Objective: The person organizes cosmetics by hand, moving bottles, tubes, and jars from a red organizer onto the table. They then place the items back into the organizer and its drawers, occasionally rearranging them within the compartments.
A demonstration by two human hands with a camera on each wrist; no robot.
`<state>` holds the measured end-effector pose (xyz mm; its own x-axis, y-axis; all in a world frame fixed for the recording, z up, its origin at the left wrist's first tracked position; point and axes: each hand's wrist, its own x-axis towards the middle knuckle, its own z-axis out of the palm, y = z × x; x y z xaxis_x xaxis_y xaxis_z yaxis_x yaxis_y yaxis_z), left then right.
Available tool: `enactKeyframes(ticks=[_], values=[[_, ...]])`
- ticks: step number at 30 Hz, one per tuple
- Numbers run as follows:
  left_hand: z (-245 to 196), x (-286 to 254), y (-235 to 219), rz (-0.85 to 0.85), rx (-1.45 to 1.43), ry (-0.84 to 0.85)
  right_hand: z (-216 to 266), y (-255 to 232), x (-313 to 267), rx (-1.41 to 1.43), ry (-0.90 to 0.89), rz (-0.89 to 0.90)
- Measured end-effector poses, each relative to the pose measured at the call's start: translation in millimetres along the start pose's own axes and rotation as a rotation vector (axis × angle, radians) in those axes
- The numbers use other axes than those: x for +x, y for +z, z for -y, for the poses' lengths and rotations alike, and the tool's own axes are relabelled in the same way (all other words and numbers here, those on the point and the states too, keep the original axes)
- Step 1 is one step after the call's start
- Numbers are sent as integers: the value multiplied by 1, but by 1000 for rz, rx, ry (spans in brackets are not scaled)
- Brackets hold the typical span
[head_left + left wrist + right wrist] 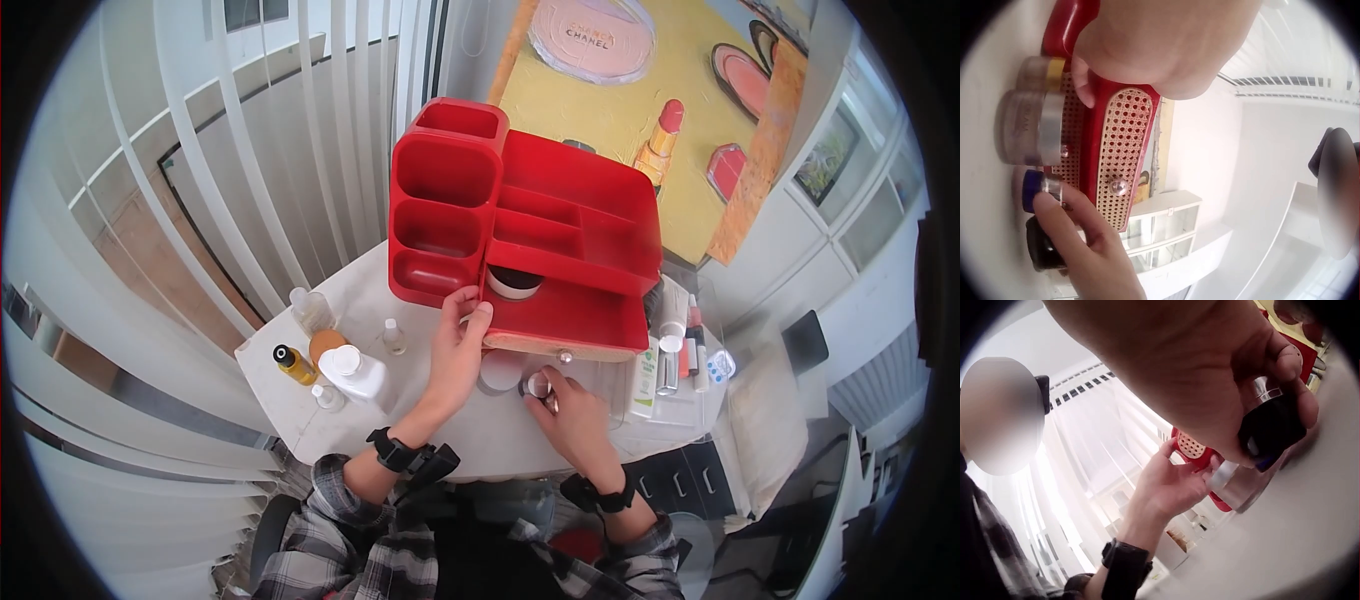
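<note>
A red desktop organizer [445, 180] stands on the table with its lower drawer [590, 320] pulled out. The drawer has a woven cane front and a round silver knob [1118, 185]. A white-sided jar [514, 285] sits inside it at the back left. My left hand [457, 355] holds the drawer's front left corner between thumb and fingers. In front of the drawer, my right hand [575, 425] pinches a small blue jar [1032, 191] with a silver top. Beside it are a black jar [1042, 245], a frosted silver-lidded jar [1025, 128] and a gold-lidded jar [1034, 73].
Left on the table stand a white bottle [358, 375], a yellow bottle with black cap [293, 365] and several small bottles. Tubes and a white bottle [645, 380] crowd a clear tray at the right. A painting [610, 120] stands behind the organizer; blinds [300, 130] hang at left.
</note>
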<state>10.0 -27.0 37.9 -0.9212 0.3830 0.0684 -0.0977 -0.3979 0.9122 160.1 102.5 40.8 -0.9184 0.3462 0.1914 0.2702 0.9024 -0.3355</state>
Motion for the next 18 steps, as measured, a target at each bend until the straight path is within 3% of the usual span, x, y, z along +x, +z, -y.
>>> enactKeyframes(ticks=[6, 8, 12, 18], values=[[4, 1, 0, -5, 59, 48, 26, -68, -12, 298, 28, 65], [4, 0, -1, -1, 65, 49, 29, -86, -5, 373, 51, -72], [3, 0, -1, 3, 74, 51, 22, -104, 37, 197, -169, -332], [3, 1, -2, 16, 61, 62, 1, -100, 78, 32, -241, -270]])
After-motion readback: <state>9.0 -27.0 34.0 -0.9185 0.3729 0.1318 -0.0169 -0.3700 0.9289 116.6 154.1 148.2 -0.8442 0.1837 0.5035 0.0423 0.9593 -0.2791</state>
